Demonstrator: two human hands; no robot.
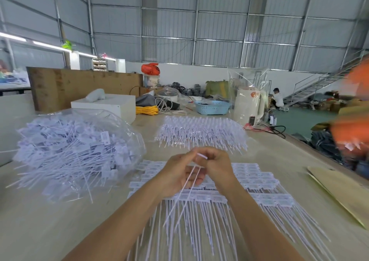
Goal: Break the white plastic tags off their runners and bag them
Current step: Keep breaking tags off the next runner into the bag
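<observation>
— What do the hands hold?
— A few white tags point(189, 183), gripped at their upper ends where both sets of fingers meet; the thin tails slant down and leftward from the fingers, over the left palm.

— How are the hands posed?
— The left hand point(177, 173) is curled round the tags, palm toward the camera; the right hand point(216, 166) pinches a short white runner piece point(202, 156) at its fingertips. Both forearms reach forward above the table point(279, 161).

— And round the fingers?
— Directly beneath them lie rows of tags on runners point(257, 183). Beyond the fingers lies a second batch point(201, 133). Left of the fingers lies a clear bag point(75, 151) stuffed with loose tags. Right of them lies a brown envelope point(343, 188).
</observation>
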